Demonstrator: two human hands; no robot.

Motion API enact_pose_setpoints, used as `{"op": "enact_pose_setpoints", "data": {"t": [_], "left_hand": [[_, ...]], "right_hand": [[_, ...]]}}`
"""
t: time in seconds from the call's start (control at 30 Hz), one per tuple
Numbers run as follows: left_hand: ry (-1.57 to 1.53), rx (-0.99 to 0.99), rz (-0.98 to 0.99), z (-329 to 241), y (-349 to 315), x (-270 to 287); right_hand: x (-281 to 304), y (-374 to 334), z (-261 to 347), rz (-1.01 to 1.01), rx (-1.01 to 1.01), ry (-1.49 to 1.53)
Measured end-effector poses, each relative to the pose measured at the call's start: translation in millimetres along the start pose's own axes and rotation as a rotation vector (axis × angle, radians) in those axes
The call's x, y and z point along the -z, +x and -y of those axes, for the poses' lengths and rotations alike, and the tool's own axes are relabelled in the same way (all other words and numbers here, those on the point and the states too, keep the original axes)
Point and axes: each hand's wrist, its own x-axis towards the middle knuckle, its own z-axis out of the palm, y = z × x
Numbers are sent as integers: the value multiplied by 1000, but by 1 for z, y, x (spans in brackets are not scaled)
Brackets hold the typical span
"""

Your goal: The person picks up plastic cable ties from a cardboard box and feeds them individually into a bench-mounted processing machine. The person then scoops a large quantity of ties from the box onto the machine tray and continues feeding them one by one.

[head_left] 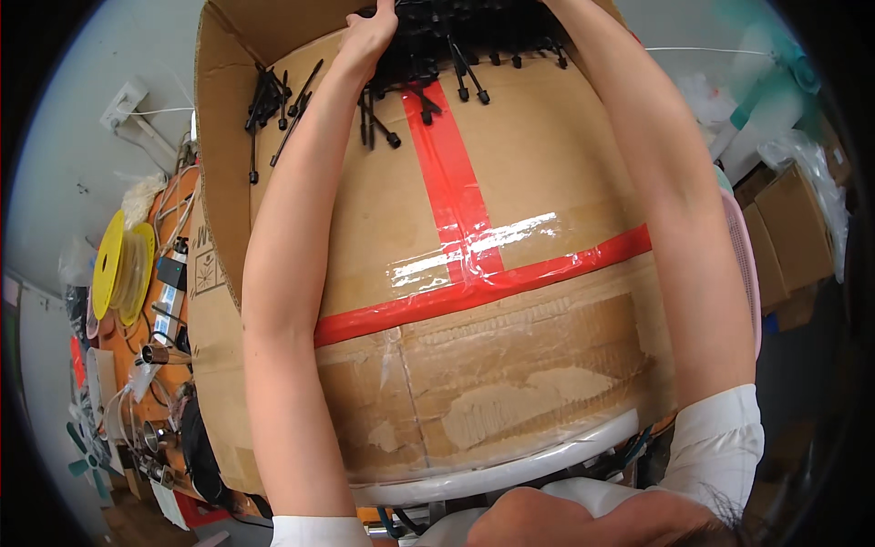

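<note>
Thin black rod-shaped pieces with thicker ends [428, 109] lie in a heap at the far end of a brown cardboard box [392, 219]. My left hand [367, 38] reaches to the left side of that heap. Its fingers are mostly cut off by the upper edge, so what they grip, if anything, is hidden. My right forearm [670, 173] stretches along the box's right side to the heap, its hand beyond the upper edge. Several loose black rods [264, 100] lie apart from the heap, near the left cardboard wall [221, 118].
Red tape [456, 191] crosses the cardboard in a T shape. At the near edge runs a white curved rim [510, 476]. An orange table [169, 205] on the left carries a yellow spool [111, 264], cables and tools. Cardboard boxes [793, 219] and a green fan [793, 68] stand right.
</note>
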Motion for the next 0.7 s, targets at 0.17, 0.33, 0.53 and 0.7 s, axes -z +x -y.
{"op": "enact_pose_setpoints", "data": {"t": [0.17,0.33,0.53,0.7], "left_hand": [[-85,-3,36,-4,-11,2],[-146,-5,83,-9,-17,2],[-27,-35,48,-12,-19,3],[-89,-17,76,-20,-34,3]], "right_hand": [[-4,-2,2,84,17,65],[-5,-6,2,143,24,109],[-6,-9,4,201,30,156],[-5,-10,6,246,31,185]]}}
